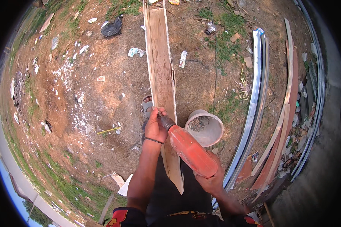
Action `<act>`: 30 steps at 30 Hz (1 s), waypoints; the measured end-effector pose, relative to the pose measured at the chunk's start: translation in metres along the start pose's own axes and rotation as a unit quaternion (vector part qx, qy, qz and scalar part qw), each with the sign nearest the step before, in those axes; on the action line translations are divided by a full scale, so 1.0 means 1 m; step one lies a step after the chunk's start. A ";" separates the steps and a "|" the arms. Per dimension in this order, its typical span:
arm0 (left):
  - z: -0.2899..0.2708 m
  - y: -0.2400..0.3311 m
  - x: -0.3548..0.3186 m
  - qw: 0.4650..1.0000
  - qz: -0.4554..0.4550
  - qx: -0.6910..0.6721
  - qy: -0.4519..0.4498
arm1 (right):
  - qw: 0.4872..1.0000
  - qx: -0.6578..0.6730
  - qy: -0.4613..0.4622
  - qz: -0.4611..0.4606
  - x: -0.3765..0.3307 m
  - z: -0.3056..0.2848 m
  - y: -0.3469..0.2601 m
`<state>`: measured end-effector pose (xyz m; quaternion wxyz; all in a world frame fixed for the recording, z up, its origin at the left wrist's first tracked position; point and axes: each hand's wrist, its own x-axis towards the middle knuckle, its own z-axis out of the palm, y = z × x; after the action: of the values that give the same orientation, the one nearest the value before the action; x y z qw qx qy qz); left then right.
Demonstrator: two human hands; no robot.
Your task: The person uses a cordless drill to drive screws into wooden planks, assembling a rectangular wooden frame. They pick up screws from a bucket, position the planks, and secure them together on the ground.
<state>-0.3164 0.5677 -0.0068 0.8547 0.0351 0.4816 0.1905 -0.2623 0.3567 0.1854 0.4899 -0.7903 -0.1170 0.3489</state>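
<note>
A red power drill (191,151) with a dark chuck lies slantwise across the picture, its front toward the upper left. My right hand (213,181) is wrapped round its rear end, partly hidden by the body. At the front, my left hand (156,126) has its fingers closed around the chuck end. Whether a bit or screw is between those fingers is too small to tell. Under both runs a long wooden trough of boards (161,64), with raised, splintered side edges and a pointed near end.
A whitish bucket (212,132) with nails or screws inside stands right of the trough. Long metal channels (252,109) and wooden planks (286,113) lie farther right. A black plastic bag (111,27), a yellow strip (108,130) and white scraps litter the dirt. A sandalled foot (147,104) shows beside the trough.
</note>
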 end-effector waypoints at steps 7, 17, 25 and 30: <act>-0.129 -0.117 0.028 0.741 0.008 0.649 -0.174 | 0.995 -0.049 0.071 0.059 0.026 0.023 -0.031; -0.044 0.025 0.076 0.932 -0.060 0.356 0.018 | 0.986 -0.058 0.068 0.139 0.067 0.074 -0.030; -0.015 0.088 0.126 0.898 0.055 0.436 0.016 | 0.988 -0.006 0.080 0.132 0.087 0.081 -0.024; 0.000 0.067 0.121 0.934 0.018 0.354 0.037 | 0.989 -0.019 0.089 0.114 0.096 0.080 -0.022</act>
<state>-0.2803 0.6733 -0.0885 0.7648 0.3374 0.5484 0.0245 -0.2419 0.4740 0.1403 0.4404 -0.8354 0.0109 0.3287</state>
